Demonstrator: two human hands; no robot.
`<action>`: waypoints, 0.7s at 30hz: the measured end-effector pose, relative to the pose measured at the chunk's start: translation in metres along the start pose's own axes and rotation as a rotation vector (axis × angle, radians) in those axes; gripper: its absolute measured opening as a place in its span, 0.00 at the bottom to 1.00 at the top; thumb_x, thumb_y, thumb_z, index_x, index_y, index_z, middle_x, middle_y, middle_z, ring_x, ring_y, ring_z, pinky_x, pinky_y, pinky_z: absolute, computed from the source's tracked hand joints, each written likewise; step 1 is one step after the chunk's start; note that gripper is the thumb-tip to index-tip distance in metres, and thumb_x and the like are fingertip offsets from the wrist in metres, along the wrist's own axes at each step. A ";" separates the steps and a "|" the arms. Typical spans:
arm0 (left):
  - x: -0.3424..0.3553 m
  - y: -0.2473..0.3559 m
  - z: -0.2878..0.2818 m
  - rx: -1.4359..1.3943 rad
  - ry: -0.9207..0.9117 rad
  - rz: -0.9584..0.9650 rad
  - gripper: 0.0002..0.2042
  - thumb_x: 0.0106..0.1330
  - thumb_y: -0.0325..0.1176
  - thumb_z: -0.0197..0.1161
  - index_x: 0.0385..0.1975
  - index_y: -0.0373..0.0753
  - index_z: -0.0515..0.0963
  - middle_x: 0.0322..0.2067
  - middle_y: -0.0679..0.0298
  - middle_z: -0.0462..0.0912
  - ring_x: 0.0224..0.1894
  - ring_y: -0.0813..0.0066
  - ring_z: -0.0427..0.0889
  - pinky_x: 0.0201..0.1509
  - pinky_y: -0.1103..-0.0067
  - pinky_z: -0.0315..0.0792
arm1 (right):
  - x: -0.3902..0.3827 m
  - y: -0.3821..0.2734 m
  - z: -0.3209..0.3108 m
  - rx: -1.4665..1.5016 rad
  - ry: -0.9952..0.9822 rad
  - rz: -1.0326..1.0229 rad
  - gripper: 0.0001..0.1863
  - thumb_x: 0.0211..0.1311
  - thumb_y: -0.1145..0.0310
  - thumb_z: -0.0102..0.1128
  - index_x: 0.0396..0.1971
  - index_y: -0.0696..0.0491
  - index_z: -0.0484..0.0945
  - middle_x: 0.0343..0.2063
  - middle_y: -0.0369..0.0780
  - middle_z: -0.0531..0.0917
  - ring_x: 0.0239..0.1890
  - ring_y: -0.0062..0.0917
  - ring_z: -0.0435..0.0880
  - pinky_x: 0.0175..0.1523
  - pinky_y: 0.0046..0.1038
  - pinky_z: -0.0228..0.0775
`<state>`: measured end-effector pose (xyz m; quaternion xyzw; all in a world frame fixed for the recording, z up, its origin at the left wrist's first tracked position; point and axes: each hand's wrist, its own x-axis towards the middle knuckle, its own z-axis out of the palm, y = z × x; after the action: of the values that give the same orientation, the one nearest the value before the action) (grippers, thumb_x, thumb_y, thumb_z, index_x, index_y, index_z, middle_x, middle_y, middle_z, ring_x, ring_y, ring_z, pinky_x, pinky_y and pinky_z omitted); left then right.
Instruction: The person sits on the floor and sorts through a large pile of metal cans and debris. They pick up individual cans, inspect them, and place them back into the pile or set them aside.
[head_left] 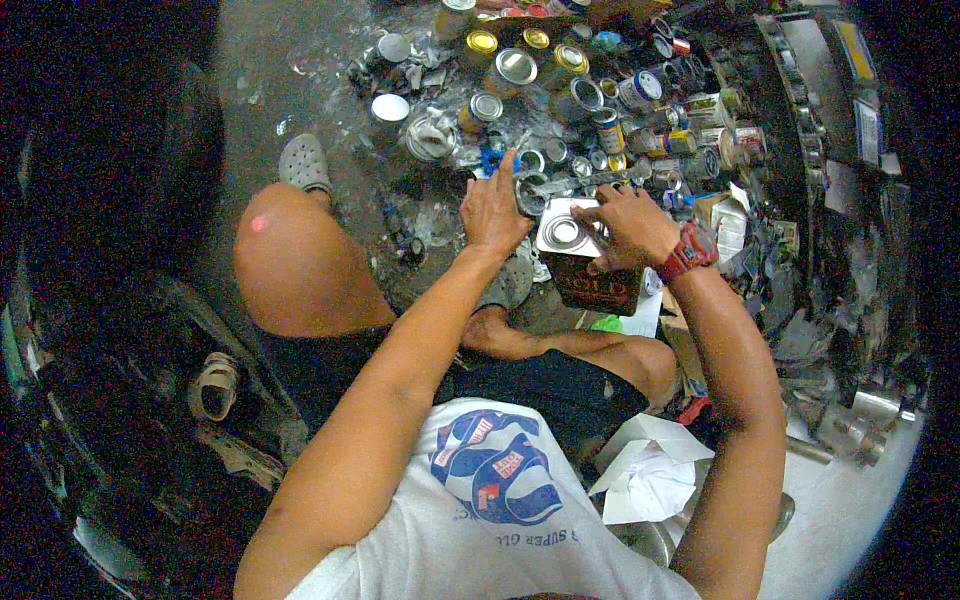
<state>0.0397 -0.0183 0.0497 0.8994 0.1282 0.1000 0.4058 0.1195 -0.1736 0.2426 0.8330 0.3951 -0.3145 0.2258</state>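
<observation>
Our two hands are apart: the right hand (pixel 635 228) lies spread over the right side of the square can (pixel 585 285), fingers on its pale top and thumb lower on the dark side, though we cannot tell how firmly it grips. The left hand (pixel 492 212) reaches out with its index finger extended beside the small jar (pixel 531 193), and we cannot tell whether its other fingers hold anything. The can stands in front of us, right of the left hand, with the round fitting (pixel 565 231) on its top facing up. To handle it well, we would steady the can low and wide with the right hand, leaving that fitting uncovered, and tip nothing until the weight is judged. With the left hand we would reach in slowly, since the blue thing (pixel 492 161) and the crowded tins, such as the grey-lidded tin (pixel 484 107), leave little room for knuckles. The long strip (pixel 592 182) near the right fingers seems easy to knock, so we would lift the can straight up before turning it, and mind the watch (pixel 689 250) against its edge.
</observation>
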 end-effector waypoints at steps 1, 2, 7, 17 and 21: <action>-0.003 0.006 -0.001 -0.005 -0.012 -0.004 0.57 0.41 0.38 0.84 0.76 0.46 0.58 0.46 0.54 0.85 0.46 0.48 0.83 0.55 0.56 0.76 | -0.010 0.000 0.009 -0.009 0.084 -0.009 0.48 0.36 0.46 0.85 0.66 0.30 0.78 0.56 0.47 0.79 0.56 0.52 0.83 0.65 0.56 0.73; -0.005 0.012 -0.002 -0.010 -0.023 -0.008 0.56 0.42 0.38 0.84 0.75 0.44 0.59 0.46 0.54 0.85 0.46 0.49 0.83 0.57 0.55 0.75 | -0.022 0.001 0.014 0.014 0.109 0.008 0.49 0.36 0.48 0.86 0.67 0.31 0.78 0.58 0.47 0.78 0.60 0.52 0.79 0.67 0.54 0.70; -0.019 0.040 -0.004 -0.057 -0.104 -0.076 0.60 0.38 0.45 0.88 0.75 0.45 0.58 0.47 0.54 0.87 0.45 0.46 0.84 0.50 0.56 0.78 | -0.078 0.011 0.077 0.169 0.410 0.110 0.50 0.41 0.52 0.85 0.71 0.36 0.74 0.68 0.52 0.71 0.66 0.54 0.73 0.70 0.50 0.67; -0.054 0.007 0.012 -0.002 -0.041 -0.041 0.59 0.42 0.52 0.84 0.77 0.53 0.55 0.50 0.48 0.87 0.47 0.43 0.88 0.50 0.54 0.81 | -0.157 0.044 0.227 0.415 0.638 0.433 0.54 0.38 0.59 0.87 0.73 0.41 0.71 0.65 0.52 0.73 0.66 0.51 0.74 0.71 0.45 0.68; -0.072 -0.028 0.014 0.053 -0.094 -0.017 0.60 0.39 0.48 0.86 0.76 0.54 0.56 0.52 0.51 0.87 0.48 0.45 0.88 0.51 0.56 0.81 | -0.156 0.065 0.290 0.437 0.665 0.399 0.56 0.35 0.60 0.88 0.72 0.44 0.68 0.62 0.51 0.75 0.66 0.50 0.74 0.72 0.46 0.67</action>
<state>-0.0291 -0.0327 0.0145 0.9123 0.1194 0.0508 0.3885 -0.0047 -0.4732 0.1577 0.9770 0.2022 -0.0559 -0.0389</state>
